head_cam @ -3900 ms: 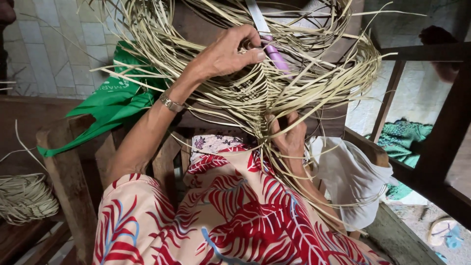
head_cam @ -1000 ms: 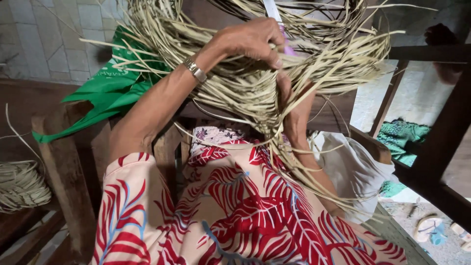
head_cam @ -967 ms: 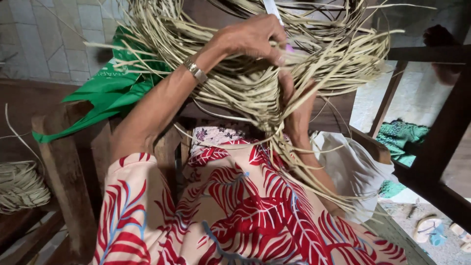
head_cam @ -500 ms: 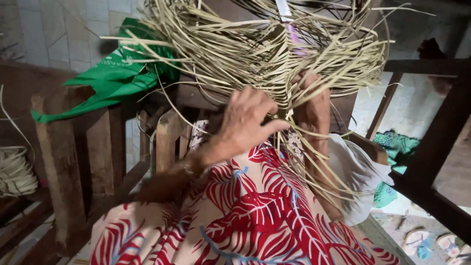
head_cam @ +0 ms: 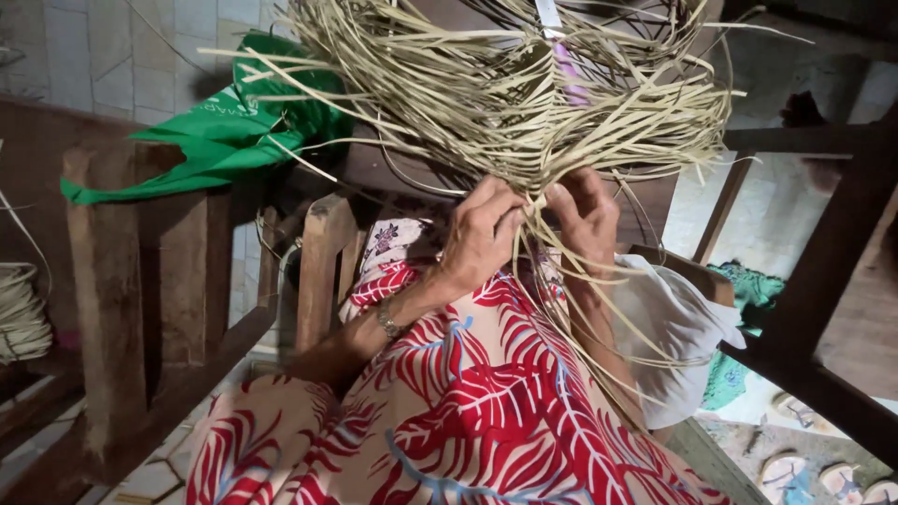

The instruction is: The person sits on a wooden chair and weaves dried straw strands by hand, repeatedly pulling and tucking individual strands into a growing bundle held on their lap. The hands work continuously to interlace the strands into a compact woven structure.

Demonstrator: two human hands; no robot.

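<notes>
Head view: straw strips (head_cam: 524, 103) between fingers (head_cam: 500, 210) (pinched)

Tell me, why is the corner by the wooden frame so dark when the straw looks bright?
Head view: light falls on the pale straw strips and both hands, left hand and right hand; the wooden frame at right sits in shadow; edges look slightly soft, with no glare.

A home weaving corner: a mass of dried straw strips (head_cam: 524, 103) hangs over a rough wooden frame (head_cam: 122, 281), pale tiled wall (head_cam: 122, 56) behind it, sandals (head_cam: 795, 472) on the floor beside it.
</notes>
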